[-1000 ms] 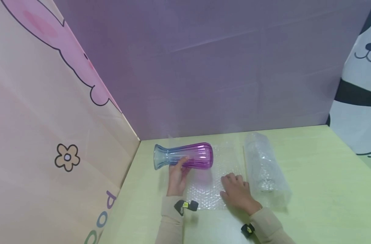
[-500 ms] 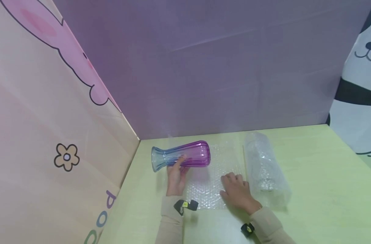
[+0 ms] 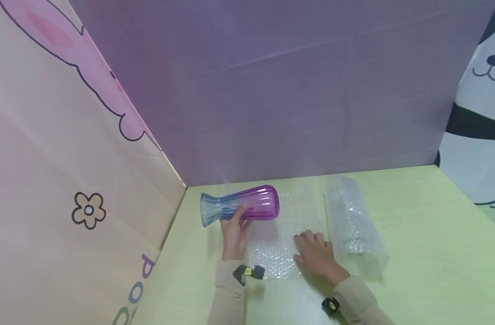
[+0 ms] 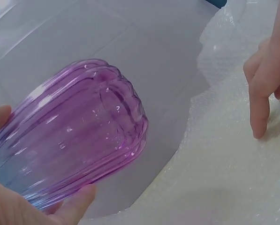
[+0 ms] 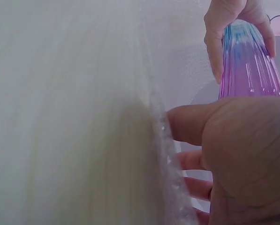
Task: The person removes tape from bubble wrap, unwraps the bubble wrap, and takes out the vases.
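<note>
My left hand [image 3: 234, 234] grips a ribbed glass vase [image 3: 259, 203], blue at its flared mouth and purple toward its base. The vase lies nearly level above the sheet, mouth to the left, its base end slightly raised. In the left wrist view, thumb and fingers wrap the sides of the vase [image 4: 79, 131]. A flat sheet of bubble wrap [image 3: 272, 262] lies on the table under the vase. On that sheet's right part rests my right hand [image 3: 316, 255], fingertips pressing down. The right wrist view shows its thumb beside the bubble wrap's edge [image 5: 170, 164].
To the right of the right hand lies a clear bundle [image 3: 349, 216] wrapped in bubble wrap, with a round end toward me. The pale table [image 3: 426, 234] meets a purple back wall [image 3: 272, 90] and a printed left wall [image 3: 121, 212].
The left hand has shifted the vase slightly left and up, tilting its base end a little higher. The right hand has stayed in nearly the same spot on the bubble wrap.
</note>
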The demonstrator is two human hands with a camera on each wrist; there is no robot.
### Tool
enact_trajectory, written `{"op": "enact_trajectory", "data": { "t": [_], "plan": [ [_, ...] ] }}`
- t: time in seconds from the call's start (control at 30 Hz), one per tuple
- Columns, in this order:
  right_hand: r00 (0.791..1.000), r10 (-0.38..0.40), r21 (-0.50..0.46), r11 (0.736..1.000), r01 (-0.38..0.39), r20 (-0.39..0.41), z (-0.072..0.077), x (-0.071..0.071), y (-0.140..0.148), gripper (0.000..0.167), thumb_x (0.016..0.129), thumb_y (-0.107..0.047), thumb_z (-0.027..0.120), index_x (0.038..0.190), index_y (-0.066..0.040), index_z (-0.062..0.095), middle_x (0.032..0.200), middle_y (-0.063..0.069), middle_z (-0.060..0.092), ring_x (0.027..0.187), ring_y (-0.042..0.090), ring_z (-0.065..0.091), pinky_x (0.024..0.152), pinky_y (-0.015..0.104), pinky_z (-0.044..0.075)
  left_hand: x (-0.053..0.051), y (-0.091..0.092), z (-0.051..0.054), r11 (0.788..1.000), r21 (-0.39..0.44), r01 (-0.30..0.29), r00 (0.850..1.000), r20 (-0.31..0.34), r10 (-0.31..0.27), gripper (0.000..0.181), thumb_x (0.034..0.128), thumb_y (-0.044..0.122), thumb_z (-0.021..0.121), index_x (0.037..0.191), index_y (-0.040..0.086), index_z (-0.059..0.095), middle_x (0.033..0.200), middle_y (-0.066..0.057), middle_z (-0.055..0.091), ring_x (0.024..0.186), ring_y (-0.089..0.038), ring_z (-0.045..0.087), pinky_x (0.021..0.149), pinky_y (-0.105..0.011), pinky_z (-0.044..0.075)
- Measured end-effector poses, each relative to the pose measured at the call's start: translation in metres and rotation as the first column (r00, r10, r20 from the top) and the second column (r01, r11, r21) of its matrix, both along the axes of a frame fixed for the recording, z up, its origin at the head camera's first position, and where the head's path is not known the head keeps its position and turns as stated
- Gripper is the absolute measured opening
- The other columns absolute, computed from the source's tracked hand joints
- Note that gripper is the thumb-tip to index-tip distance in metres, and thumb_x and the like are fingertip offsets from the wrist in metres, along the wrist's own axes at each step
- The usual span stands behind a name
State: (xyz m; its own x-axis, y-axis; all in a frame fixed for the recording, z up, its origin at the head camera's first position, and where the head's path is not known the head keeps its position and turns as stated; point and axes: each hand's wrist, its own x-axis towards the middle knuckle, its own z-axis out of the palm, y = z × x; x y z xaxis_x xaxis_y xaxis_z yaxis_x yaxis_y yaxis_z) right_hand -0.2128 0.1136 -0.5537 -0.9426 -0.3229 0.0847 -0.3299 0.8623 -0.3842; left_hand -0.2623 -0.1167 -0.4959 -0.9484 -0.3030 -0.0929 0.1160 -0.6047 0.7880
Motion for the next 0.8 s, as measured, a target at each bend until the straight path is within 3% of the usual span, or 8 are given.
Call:
{"op": "enact_trajectory", "data": {
  "t": [0.33,0.8],
  "plan": [
    [1.0,0.006,-0.003,1.0,-0.006,-0.006,0.0001,0.0021,-0.0013,0.03,0.093,-0.031,0.068,0.119,-0.018,0.06,0.133,0.013,0.055,0.115,0.038,0.046,0.084,0.053,0.047,-0.0045,0.003,0.0016,0.998,-0.017,-0.062,0.998,0.015,0.062,0.064,0.09,0.013,0.077,0.141,0.02,0.039,0.115,-0.002,0.064,0.095,-0.017,0.069,0.091,-0.039,0.06],
    [1.0,0.0,0.011,1.0,0.0,-0.013,-0.0003,0.0023,-0.0011,0.026,0.093,-0.031,0.067,0.115,-0.019,0.059,0.132,0.012,0.054,0.113,0.036,0.046,0.081,0.05,0.046,-0.0084,0.0029,0.0024,0.994,0.033,-0.104,0.994,0.045,0.103,0.069,0.0871,0.014,0.08,0.143,0.019,0.039,0.124,-0.006,0.062,0.105,-0.021,0.069,0.098,-0.047,0.058]
  ]
}}
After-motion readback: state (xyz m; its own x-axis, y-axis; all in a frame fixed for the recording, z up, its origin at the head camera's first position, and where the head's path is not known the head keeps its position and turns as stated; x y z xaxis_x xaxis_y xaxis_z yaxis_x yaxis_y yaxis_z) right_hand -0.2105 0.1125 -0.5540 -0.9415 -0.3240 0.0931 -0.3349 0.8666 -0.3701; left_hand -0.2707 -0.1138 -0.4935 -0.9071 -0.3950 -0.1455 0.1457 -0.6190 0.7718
